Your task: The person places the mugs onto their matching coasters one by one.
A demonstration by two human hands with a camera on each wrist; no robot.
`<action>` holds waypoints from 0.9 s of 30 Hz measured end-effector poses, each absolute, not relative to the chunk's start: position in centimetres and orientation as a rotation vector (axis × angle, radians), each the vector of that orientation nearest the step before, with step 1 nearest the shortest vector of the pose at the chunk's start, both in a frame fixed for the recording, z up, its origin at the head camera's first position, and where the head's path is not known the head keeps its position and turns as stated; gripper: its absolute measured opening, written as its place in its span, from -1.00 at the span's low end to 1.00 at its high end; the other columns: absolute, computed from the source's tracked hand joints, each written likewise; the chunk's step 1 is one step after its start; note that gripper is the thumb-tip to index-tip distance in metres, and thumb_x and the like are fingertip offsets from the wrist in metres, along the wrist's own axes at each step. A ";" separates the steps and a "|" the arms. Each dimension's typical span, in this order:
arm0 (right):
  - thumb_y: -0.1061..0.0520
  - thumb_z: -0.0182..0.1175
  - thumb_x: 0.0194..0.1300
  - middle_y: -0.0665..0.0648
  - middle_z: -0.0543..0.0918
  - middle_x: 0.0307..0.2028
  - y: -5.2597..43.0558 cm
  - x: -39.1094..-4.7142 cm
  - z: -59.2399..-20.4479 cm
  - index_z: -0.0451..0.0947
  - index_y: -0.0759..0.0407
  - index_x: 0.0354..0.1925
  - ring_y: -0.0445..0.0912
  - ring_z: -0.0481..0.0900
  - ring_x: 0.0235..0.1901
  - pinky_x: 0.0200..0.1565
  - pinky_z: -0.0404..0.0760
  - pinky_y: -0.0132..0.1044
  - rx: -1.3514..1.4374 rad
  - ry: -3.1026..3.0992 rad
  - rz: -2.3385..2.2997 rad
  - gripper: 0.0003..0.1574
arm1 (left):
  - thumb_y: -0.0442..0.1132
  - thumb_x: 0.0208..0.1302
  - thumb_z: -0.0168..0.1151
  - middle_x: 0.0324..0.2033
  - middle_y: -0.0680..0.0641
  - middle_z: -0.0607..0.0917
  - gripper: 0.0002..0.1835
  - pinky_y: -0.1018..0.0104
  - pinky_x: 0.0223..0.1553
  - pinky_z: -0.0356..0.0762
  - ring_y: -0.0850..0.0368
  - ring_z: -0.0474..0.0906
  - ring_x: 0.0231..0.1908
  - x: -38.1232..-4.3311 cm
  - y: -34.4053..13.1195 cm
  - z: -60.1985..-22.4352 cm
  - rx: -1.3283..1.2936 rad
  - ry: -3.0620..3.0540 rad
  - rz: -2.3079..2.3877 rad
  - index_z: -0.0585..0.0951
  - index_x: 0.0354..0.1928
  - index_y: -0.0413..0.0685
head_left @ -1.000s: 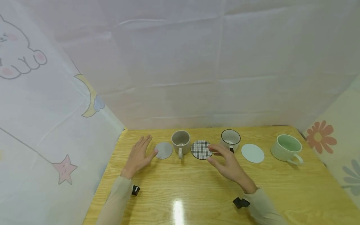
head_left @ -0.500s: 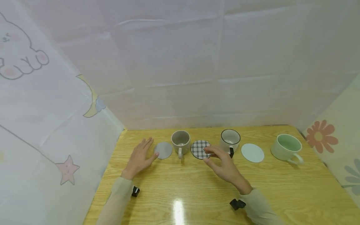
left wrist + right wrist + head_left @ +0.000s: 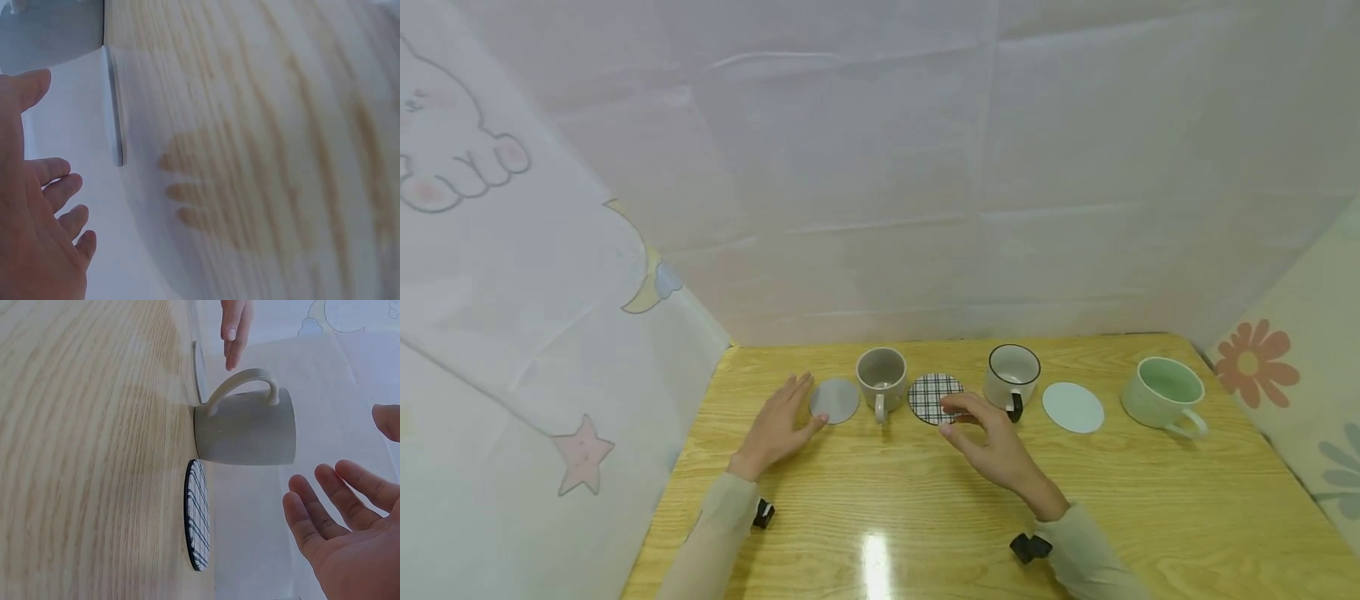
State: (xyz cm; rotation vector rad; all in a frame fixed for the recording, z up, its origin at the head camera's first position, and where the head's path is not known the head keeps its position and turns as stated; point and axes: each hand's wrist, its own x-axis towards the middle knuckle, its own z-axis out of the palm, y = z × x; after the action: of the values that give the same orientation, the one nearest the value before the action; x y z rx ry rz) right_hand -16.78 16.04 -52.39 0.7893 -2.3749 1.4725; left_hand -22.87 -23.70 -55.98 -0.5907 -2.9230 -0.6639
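My left hand [image 3: 777, 427] hovers by a round grey coaster [image 3: 836, 401], its thumb tip overlapping the coaster's near edge in the head view. The fingers are extended and hold nothing. A grey mug [image 3: 882, 382] stands just right of that coaster, its handle facing me. Over the right part of a black-and-white plaid coaster [image 3: 931, 397] is my right hand [image 3: 994, 446], fingers loosely bent, thumb apart, nothing between them. In the right wrist view this hand is raised off the table, with the plaid coaster [image 3: 199, 519] and grey mug [image 3: 247, 428] in front of it.
A white mug [image 3: 1012, 375] with a dark rim and black handle stands behind the right hand. Farther right lie a pale round coaster [image 3: 1073, 407] and a green mug [image 3: 1162, 392]. Patterned sheets hang behind and beside the wooden table [image 3: 880, 483].
My right hand has shifted slightly left over the plaid coaster, uncovering the white mug's black handle. The left hand has moved slightly right and nearer me. Mugs and coasters stay put.
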 end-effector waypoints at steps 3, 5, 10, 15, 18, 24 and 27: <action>0.28 0.37 0.45 0.18 0.73 0.13 16.0 -16.9 -52.5 0.61 0.28 0.26 0.15 0.71 0.13 0.17 0.77 -0.05 0.793 -2.377 1.480 -0.55 | 0.23 0.51 0.21 0.64 -0.27 0.24 -0.09 -0.42 0.58 0.12 -0.36 0.08 0.64 -23.0 -23.7 -56.1 -0.600 -2.942 -0.669 0.27 0.63 -0.23; 0.27 0.36 0.46 0.17 0.73 0.13 15.9 -16.9 -52.6 0.61 0.27 0.26 0.15 0.71 0.14 0.18 0.76 -0.14 0.794 -2.380 1.483 -0.55 | 0.23 0.52 0.20 0.64 -0.27 0.23 -0.09 -0.42 0.58 0.10 -0.36 0.05 0.65 -23.1 -23.8 -56.3 -0.603 -2.958 -0.664 0.26 0.64 -0.24; 0.27 0.36 0.46 0.17 0.73 0.13 15.8 -16.9 -52.6 0.62 0.23 0.26 0.15 0.72 0.13 0.16 0.78 -0.01 0.791 -2.378 1.488 -0.56 | 0.23 0.55 0.16 0.65 -0.30 0.18 -0.09 -0.43 0.60 0.04 -0.39 -0.01 0.66 -23.3 -23.8 -56.3 -0.617 -3.000 -0.654 0.21 0.65 -0.27; 0.28 0.36 0.46 0.18 0.74 0.13 15.8 -16.9 -52.5 0.62 0.31 0.24 0.15 0.73 0.12 0.13 0.78 0.10 0.791 -2.376 1.486 -0.57 | 0.20 0.56 0.16 0.65 -0.31 0.17 -0.09 -0.40 0.62 0.01 -0.40 -0.02 0.66 -23.5 -23.8 -56.3 -0.628 -3.030 -0.658 0.19 0.65 -0.28; 0.27 0.36 0.47 0.17 0.73 0.13 15.7 -17.0 -52.4 0.61 0.35 0.24 0.14 0.73 0.13 0.14 0.78 0.05 0.797 -2.381 1.486 -0.57 | 0.16 0.53 0.21 0.64 -0.34 0.19 -0.10 -0.42 0.61 0.02 -0.43 0.00 0.64 -23.6 -23.9 -56.3 -0.633 -3.021 -0.683 0.21 0.64 -0.32; 0.22 0.36 0.48 0.15 0.73 0.11 15.4 -17.0 -52.5 0.62 0.30 0.25 0.16 0.72 0.13 0.15 0.76 0.14 0.786 -2.411 1.509 -0.57 | 0.06 0.55 0.22 0.63 -0.36 0.22 -0.15 -0.43 0.60 0.05 -0.47 0.02 0.63 -23.7 -23.8 -56.7 -0.669 -3.018 -0.699 0.24 0.61 -0.38; 0.22 0.36 0.49 0.17 0.73 0.12 15.2 -17.1 -52.8 0.60 0.34 0.26 0.23 0.72 0.12 0.15 0.75 0.19 0.785 -2.417 1.519 -0.55 | 0.04 0.58 0.20 0.64 -0.35 0.21 -0.18 -0.39 0.62 0.05 -0.45 0.01 0.64 -23.8 -23.7 -56.6 -0.673 -3.040 -0.682 0.23 0.62 -0.36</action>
State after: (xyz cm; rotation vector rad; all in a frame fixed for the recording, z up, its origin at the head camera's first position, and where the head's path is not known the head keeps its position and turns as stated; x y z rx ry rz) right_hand -17.08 15.24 -52.78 0.7851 -2.4170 1.5187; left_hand -23.77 -23.73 -56.62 -0.6727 -3.0403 -0.6817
